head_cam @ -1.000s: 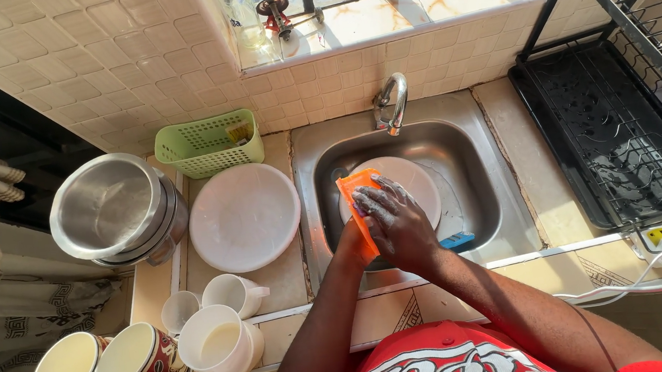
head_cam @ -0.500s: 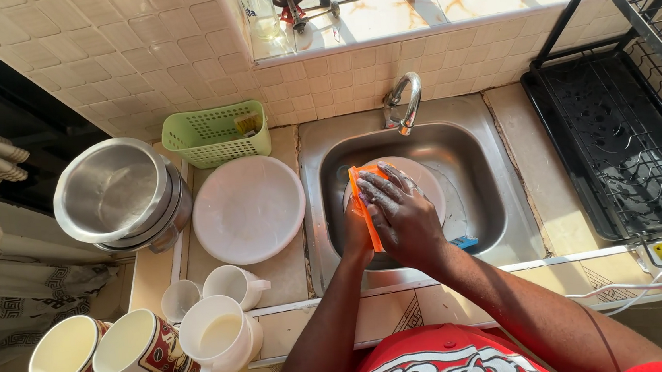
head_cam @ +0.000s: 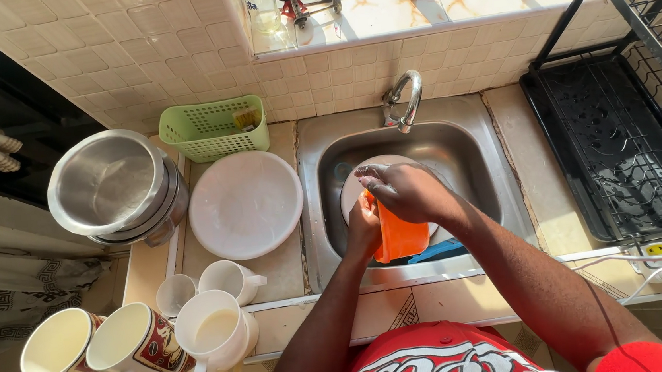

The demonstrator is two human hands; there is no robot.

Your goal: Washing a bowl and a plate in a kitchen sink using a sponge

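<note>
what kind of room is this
Most likely a home kitchen, at the washing-up spot: a steel sink with a tap set in a tiled counter, mugs and a pot beside it, and a black drying rack to the right.

Both forearms were bare from elbow to wrist, with no watch, bracelet or ring to be seen on the left hand (head_cam: 362,227) or the right hand (head_cam: 407,191). The person wore a red T-shirt (head_cam: 442,360) with large white lettering across the chest, at six o'clock in the view. A short red sleeve (head_cam: 641,358) showed at five o'clock.
</note>
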